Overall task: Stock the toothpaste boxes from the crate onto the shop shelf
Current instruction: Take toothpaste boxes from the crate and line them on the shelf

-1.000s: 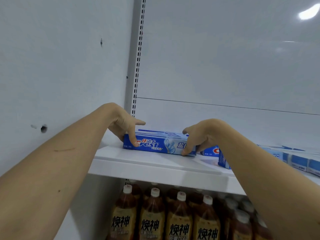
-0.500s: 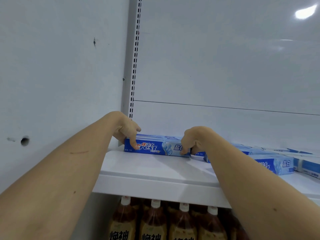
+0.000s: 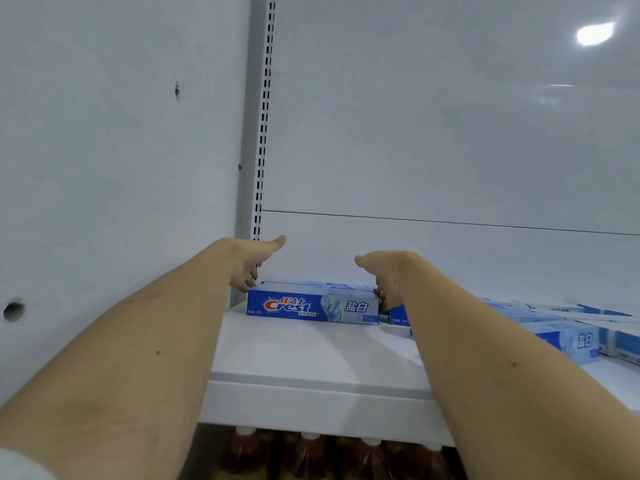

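Note:
A blue Crest toothpaste box (image 3: 311,306) lies lengthwise at the back left of the white shelf (image 3: 311,393), with more boxes stacked behind it. My left hand (image 3: 247,263) presses its curled fingers against the box's left end, thumb lifted clear. At the right end my right hand (image 3: 388,275) does the same, also with the thumb raised. The box is clamped between the two hands. The crate is out of sight.
More toothpaste boxes (image 3: 568,341) lie along the shelf to the right, partly behind my right forearm. A slotted upright (image 3: 265,116) and a white side wall (image 3: 104,168) close the left corner. Brown drink bottles (image 3: 311,455) stand on the shelf below.
Both hands have shifted from gripping the box's front face to its two ends, and the thumbs have lifted. The box sits further back on the shelf. My view has tilted upward.

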The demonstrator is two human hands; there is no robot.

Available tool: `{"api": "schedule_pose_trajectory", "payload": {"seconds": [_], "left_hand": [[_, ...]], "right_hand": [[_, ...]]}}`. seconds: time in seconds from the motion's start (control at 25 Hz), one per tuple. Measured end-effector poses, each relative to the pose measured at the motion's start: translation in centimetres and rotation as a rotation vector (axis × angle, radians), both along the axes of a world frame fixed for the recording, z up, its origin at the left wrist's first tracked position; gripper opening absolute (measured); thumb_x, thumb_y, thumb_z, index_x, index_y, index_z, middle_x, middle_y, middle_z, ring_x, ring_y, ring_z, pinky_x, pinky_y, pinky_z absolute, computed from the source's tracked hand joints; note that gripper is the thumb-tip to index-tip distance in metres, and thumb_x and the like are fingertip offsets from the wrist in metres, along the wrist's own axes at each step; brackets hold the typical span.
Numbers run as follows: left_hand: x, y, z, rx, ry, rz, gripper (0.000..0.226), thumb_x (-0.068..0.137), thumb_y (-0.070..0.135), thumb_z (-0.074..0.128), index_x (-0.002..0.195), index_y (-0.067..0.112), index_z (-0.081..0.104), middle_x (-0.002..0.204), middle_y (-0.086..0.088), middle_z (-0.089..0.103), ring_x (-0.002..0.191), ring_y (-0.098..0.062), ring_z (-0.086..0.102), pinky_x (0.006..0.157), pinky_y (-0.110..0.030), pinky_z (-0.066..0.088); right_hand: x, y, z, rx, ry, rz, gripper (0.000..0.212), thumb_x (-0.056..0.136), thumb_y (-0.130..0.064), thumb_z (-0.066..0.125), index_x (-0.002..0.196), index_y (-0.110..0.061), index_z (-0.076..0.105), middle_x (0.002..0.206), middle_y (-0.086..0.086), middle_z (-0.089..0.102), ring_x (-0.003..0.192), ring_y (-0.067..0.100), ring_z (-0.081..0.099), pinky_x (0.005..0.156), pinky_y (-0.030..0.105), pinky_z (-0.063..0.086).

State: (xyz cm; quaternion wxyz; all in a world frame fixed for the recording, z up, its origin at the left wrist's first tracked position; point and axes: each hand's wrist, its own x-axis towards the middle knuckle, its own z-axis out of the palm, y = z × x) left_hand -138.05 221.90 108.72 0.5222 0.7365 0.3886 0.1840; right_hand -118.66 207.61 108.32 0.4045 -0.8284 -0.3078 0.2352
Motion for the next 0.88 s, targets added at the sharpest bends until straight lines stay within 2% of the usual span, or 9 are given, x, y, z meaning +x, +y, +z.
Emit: {"api": "schedule_pose_trajectory", "payload": {"seconds": [0.04, 0.12, 0.2, 0.32, 0.4, 0.52, 0.64, 0.76, 0.88], "left_hand": [[0.7, 0.2, -0.4, -0.021, -0.072, 0.066, 0.100, 0.086, 0.069, 0.050, 0.151, 0.000, 0.020, 0.153, -0.023, 0.031, 0.136, -0.036, 0.041, 0.104, -0.042, 0.045], [2.0, 0.8, -1.4, 0.001, -0.127, 0.192, 0.077, 0.096, 0.056, 0.046, 0.144, -0.003, 0.034, 0.126, -0.022, 0.050, 0.122, -0.033, 0.053, 0.099, -0.040, 0.049], [2.4, 1.4, -2.1, -0.033, -0.131, 0.223, 0.068, 0.098, 0.052, 0.043, 0.139, -0.003, 0.038, 0.115, -0.018, 0.053, 0.110, -0.030, 0.060, 0.094, -0.041, 0.054], [2.0, 2.1, -2.3, -0.242, -0.168, 0.120, 0.080, 0.098, 0.058, 0.038, 0.149, -0.001, 0.023, 0.135, -0.018, 0.052, 0.094, -0.032, 0.068, 0.066, -0.041, 0.061], [1.8, 2.2, -2.5, -0.299, -0.178, 0.075, 0.085, 0.096, 0.061, 0.038, 0.152, 0.000, 0.016, 0.141, -0.019, 0.050, 0.096, -0.033, 0.068, 0.067, -0.042, 0.061], [1.8, 2.0, -2.7, -0.294, -0.180, 0.055, 0.087, 0.094, 0.064, 0.039, 0.153, 0.002, 0.019, 0.143, -0.019, 0.049, 0.096, -0.033, 0.069, 0.067, -0.042, 0.061], [1.7, 1.5, -2.6, -0.289, -0.179, 0.042, 0.094, 0.092, 0.067, 0.040, 0.153, 0.001, 0.014, 0.146, -0.019, 0.045, 0.093, -0.034, 0.070, 0.061, -0.043, 0.061], [1.6, 0.4, -2.5, -0.239, -0.162, 0.036, 0.097, 0.092, 0.067, 0.041, 0.153, -0.002, 0.012, 0.136, -0.019, 0.053, 0.080, -0.033, 0.073, 0.055, -0.042, 0.061], [1.6, 0.0, -2.6, -0.189, -0.138, 0.065, 0.089, 0.095, 0.063, 0.040, 0.153, 0.000, 0.015, 0.112, -0.017, 0.060, 0.075, -0.029, 0.073, 0.053, -0.038, 0.061]], "right_hand": [[0.6, 1.0, -0.3, 0.011, -0.031, -0.027, 0.077, 0.084, -0.052, 0.047, 0.148, -0.012, 0.031, 0.136, 0.016, 0.047, 0.120, 0.035, 0.052, 0.101, 0.048, 0.045], [1.8, 2.5, -0.9, 0.059, -0.063, -0.040, 0.060, 0.086, -0.044, 0.041, 0.134, -0.007, 0.041, 0.111, 0.012, 0.052, 0.109, 0.031, 0.051, 0.091, 0.036, 0.048], [1.6, 2.7, -1.1, 0.104, -0.043, -0.063, 0.042, 0.089, -0.039, 0.040, 0.113, -0.004, 0.045, 0.094, 0.012, 0.048, 0.102, 0.028, 0.053, 0.092, 0.035, 0.049], [2.7, 3.0, -1.6, 0.125, -0.025, -0.085, 0.047, 0.077, -0.043, 0.041, 0.101, -0.003, 0.047, 0.098, 0.012, 0.053, 0.098, 0.023, 0.059, 0.098, 0.044, 0.048], [3.4, 3.5, -2.1, 0.133, -0.006, -0.069, 0.053, 0.071, -0.043, 0.043, 0.105, -0.003, 0.046, 0.111, 0.008, 0.058, 0.111, 0.024, 0.061, 0.099, 0.045, 0.048], [3.8, 3.9, -2.6, 0.169, 0.043, -0.038, 0.066, 0.081, -0.045, 0.046, 0.135, -0.007, 0.038, 0.135, 0.012, 0.051, 0.119, 0.032, 0.056, 0.103, 0.048, 0.045], [4.2, 4.2, -2.7, 0.200, 0.061, -0.038, 0.078, 0.076, -0.051, 0.047, 0.140, -0.009, 0.032, 0.134, 0.013, 0.049, 0.120, 0.033, 0.055, 0.104, 0.048, 0.044], [4.1, 4.1, -2.6, 0.207, 0.124, -0.037, 0.081, 0.071, -0.059, 0.045, 0.138, -0.015, 0.033, 0.131, 0.009, 0.048, 0.124, 0.032, 0.053, 0.105, 0.047, 0.042], [4.1, 3.7, -2.6, 0.219, 0.144, -0.055, 0.070, 0.075, -0.059, 0.044, 0.130, -0.015, 0.040, 0.130, 0.005, 0.052, 0.109, 0.025, 0.058, 0.103, 0.046, 0.044]]}}
